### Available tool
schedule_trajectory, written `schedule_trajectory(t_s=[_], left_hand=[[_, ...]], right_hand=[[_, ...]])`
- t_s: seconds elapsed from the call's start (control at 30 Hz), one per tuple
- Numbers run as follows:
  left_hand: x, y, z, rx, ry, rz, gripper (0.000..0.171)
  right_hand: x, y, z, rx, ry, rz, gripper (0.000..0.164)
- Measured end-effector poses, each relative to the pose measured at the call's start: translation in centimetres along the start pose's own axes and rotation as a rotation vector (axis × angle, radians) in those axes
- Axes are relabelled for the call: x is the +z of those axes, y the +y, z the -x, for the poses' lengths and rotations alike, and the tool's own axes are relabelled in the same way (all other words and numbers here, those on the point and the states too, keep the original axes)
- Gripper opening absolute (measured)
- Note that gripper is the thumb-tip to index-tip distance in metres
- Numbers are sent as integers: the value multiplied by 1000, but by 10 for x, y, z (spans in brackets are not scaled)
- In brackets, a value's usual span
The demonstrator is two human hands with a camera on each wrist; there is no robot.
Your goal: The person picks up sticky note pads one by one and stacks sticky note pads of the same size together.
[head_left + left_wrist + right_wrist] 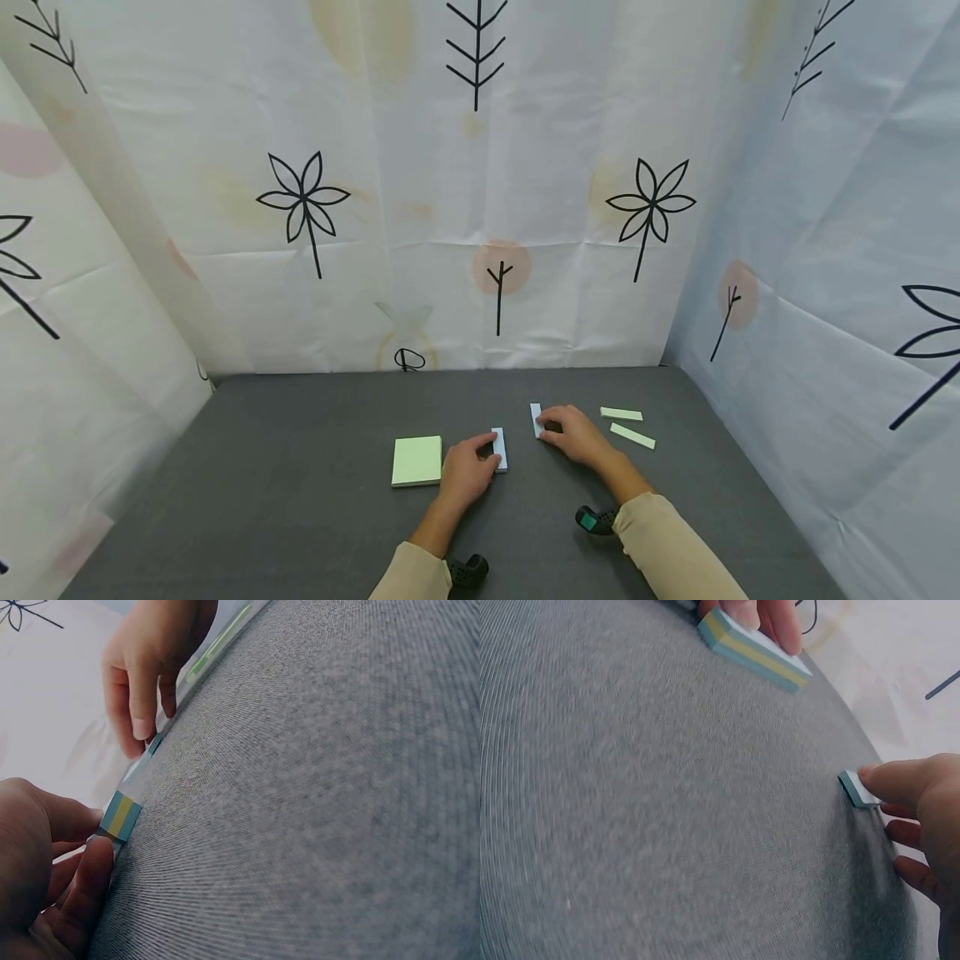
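Note:
Side by side on the grey table, both hands touch small layered foam strips. My left hand has its thumb and a finger at the left long side of a pale blue strip. In the right wrist view this strip shows blue and yellow layers, and fingertips rest on its top. Farther back, my right hand touches the right side of a second pale blue strip. One digit lies on the top of that strip in the right wrist view, with the other fingers spread behind it.
Left of the left hand lies a thick, square pale green pad. Two narrow pale green strips lie beyond the right forearm. White patterned cloth hangs behind the table and on both sides.

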State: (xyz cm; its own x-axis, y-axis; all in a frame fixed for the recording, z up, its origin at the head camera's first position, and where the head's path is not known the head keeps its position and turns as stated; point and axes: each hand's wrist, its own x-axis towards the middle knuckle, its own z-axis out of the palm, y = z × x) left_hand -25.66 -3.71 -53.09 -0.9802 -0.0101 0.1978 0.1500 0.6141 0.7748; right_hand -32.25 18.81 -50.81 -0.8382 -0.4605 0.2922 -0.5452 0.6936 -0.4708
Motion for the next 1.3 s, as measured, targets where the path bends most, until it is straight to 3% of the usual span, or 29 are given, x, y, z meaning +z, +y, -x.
schedule_trajectory(t_s=[0.17,0.3,0.53,0.73,0.97,1.3], left_hand=[[1,0,0,-5,-5,1,35],[1,1,1,-6,-9,-9,35],[1,2,1,6,0,-15,35],[0,2,0,0,-5,-10,35],[-1,2,0,-21,-9,1,34],[-1,2,0,-16,-9,-6,35]], right_hand=[[8,-4,-4,136,90,-9,32],[15,-6,-8,181,167,35,30],[21,-11,-16,256,180,104,37],[21,-12,-16,234,172,121,31],[15,-10,-12,168,126,51,19],[15,-1,-9,137,94,-14,25]])
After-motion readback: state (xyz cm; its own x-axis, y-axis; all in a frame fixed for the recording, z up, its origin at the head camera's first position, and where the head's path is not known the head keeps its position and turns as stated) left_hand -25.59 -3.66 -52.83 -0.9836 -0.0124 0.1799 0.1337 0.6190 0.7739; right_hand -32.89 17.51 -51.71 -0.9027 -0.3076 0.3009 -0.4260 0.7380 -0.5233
